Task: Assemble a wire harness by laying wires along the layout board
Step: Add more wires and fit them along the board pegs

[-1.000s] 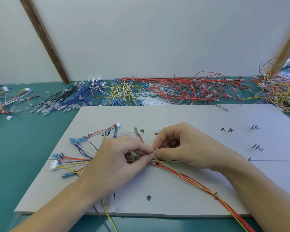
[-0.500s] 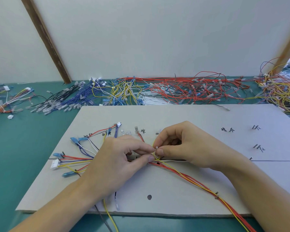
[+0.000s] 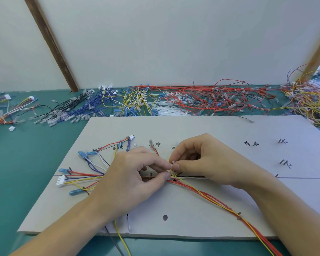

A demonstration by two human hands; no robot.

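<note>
The flat grey layout board (image 3: 201,130) lies on the green surface (image 3: 26,163), its near edge toward the person. The bundle of red and yellow harness wires (image 3: 207,196) runs across the board from the lower right corner up to the board's centre, where both hands meet over a black drawn line. The left hand (image 3: 129,180) pinches the bundle between thumb and index finger, with the remaining fingers curled above it. The right hand (image 3: 207,163) pinches a small white piece (image 3: 173,162) between thumb and index finger, directly above the bundle and touching the left fingertips; what this piece is cannot be told. Left of the hands, red, yellow, blue and white wire ends fan out over the board to a white multi-pin connector (image 3: 60,181) and several blue-sleeved terminals (image 3: 64,170). Black handwritten marks (image 3: 251,143) sit on the right part of the board. Loose heaps of red, yellow, blue and black spare wires (image 3: 201,100) lie along the far edge of the surface against the white wall (image 3: 174,43).
</note>
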